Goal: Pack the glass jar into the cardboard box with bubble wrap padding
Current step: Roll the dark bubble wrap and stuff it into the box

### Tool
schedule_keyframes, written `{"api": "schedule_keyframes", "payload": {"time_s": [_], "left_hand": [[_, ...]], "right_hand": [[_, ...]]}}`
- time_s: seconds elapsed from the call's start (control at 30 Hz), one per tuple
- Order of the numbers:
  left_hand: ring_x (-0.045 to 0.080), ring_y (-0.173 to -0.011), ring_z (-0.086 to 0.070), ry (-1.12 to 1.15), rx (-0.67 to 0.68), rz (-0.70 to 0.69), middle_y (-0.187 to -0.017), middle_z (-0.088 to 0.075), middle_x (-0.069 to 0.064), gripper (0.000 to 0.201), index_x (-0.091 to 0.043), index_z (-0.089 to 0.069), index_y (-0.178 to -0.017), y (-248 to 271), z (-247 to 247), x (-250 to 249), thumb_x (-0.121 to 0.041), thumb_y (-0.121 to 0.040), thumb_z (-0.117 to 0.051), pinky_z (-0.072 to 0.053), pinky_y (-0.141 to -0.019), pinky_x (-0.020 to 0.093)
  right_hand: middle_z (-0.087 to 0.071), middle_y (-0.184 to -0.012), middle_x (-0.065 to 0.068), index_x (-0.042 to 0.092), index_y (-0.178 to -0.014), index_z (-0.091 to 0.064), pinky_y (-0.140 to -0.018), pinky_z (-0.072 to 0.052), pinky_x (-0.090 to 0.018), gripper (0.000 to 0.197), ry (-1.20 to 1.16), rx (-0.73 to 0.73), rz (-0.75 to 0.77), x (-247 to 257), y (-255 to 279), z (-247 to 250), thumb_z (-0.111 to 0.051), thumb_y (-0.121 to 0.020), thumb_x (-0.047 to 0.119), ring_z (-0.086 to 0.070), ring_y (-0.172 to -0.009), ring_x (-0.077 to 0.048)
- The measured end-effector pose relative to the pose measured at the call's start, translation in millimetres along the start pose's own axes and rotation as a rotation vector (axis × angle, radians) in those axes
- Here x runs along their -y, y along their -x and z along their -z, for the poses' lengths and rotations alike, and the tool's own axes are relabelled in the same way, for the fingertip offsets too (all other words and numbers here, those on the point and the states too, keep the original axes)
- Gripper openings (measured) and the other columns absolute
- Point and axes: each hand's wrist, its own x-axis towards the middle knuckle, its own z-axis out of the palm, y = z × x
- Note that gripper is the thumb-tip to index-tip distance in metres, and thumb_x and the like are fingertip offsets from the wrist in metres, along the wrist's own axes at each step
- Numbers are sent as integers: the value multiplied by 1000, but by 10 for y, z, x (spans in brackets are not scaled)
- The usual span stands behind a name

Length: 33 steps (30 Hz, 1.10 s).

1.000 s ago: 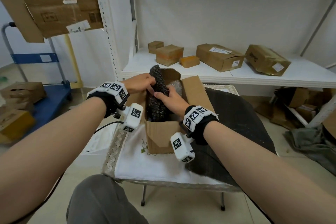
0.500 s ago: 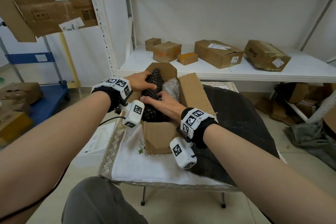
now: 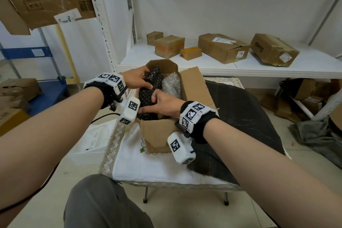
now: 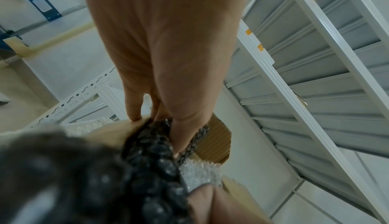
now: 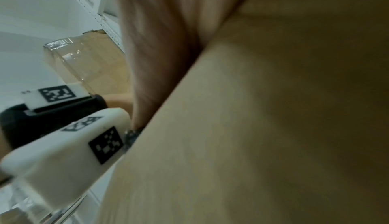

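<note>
Your left hand [image 3: 137,79] grips the upper part of a black bubble-wrap bundle [image 3: 149,92], thumb across its front and fingers curled round its far side; the left wrist view shows the thumb [image 4: 185,124] pressed against the dark bubbles. Your right hand [image 3: 162,103] clasps the lower part of the same bundle, fingers wrapped onto it from the right. The bundle stands tilted in the left side of the open cardboard box [image 3: 161,131], its top rising to the box's far flap [image 3: 162,64]. The glass jar itself cannot be seen; whether it sits inside the black wrap cannot be told. Clear bubble wrap [image 3: 171,84] lies crumpled in the box just beside the bundle, on its right. The box stands on a white cloth [image 3: 148,164] near the far edge of a small table, and a dark mat [image 3: 240,116] covers the table's right part. In the right wrist view the box's cardboard wall [image 5: 263,127] fills most of the picture. Behind the table, a white shelf [image 3: 259,66] carries several closed cardboard parcels [image 3: 221,47].
</note>
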Motion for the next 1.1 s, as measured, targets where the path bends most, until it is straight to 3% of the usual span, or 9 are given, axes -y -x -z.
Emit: {"api": "schedule_keyframes", "payload": {"time_s": [0.17,0.27,0.37,0.6,0.73,0.8,0.87,0.93,1.1], "left_hand": [[31,-124,-52,-30,-7,-10,-139,-52,18,80,-14,-31,-146,15,11,103,-36,-83,-75,-40,-106,39],[31,-123,-53,-27,-43,-58,-139,-51,17,83,-14,-30,-145,37,-14,125,-32,-80,-79,-41,-103,37],[26,-103,-55,-11,-123,-211,-127,-50,13,83,-16,-30,-135,71,-41,118,-26,-74,-85,-44,-90,36],[21,-112,-46,-279,-212,-383,-131,-29,4,53,-26,-53,-117,83,-49,166,-26,-74,-83,-47,-96,34],[20,-111,-44,-623,-204,-358,-126,-36,0,37,-22,-63,-107,66,-44,-28,-41,-78,-77,-53,-76,38],[21,-109,-47,-728,-138,-348,-121,-46,-1,37,-20,-66,-107,17,-42,-160,-46,-81,-73,-52,-76,40],[22,-106,-53,-761,-64,-322,-116,-55,0,37,-20,-70,-106,-44,-48,-229,-50,-85,-67,-50,-74,36],[23,-103,-58,-765,-6,-269,-112,-62,1,36,-22,-71,-106,-85,-52,-209,-52,-90,-59,-52,-77,37],[26,-113,-58,-741,83,-111,-122,-65,6,42,-23,-66,-121,-167,-110,-182,-44,-99,-38,-47,-96,38]], "right_hand": [[-51,-84,2,12,-107,-39,-57,-39,-29,57,243,107,-80,130,-118,-56,-74,-80,47,-48,-72,-14],[-59,-119,-8,7,-131,-42,-90,-52,-40,75,346,151,-97,162,-211,-134,-76,-77,47,-59,-105,-25],[-60,-118,-11,4,-126,-48,-91,-51,-38,62,450,190,-113,216,-231,-165,-71,-85,44,-59,-102,-26],[-58,-129,-14,5,-129,-51,-100,-47,-40,60,506,193,-110,233,-225,-196,-69,-87,43,-57,-116,-31],[-55,-132,-11,6,-132,-46,-101,-45,-39,62,380,156,-97,90,-153,-147,-71,-86,38,-55,-118,-28],[-55,-129,-7,7,-129,-46,-96,-46,-34,61,319,148,-84,18,-115,-119,-72,-85,39,-54,-112,-24],[-55,-102,-1,15,-100,-49,-73,-43,-30,36,291,115,-67,-53,-79,-79,-72,-85,39,-49,-95,-21],[-44,-79,5,23,-76,-35,-56,-32,-26,41,274,87,-49,-63,-25,-63,-72,-85,39,-43,-82,-19],[-44,-75,0,17,-80,-38,-59,-31,-31,41,96,-8,28,-100,83,-84,-74,-82,35,-41,-69,-17]]}}
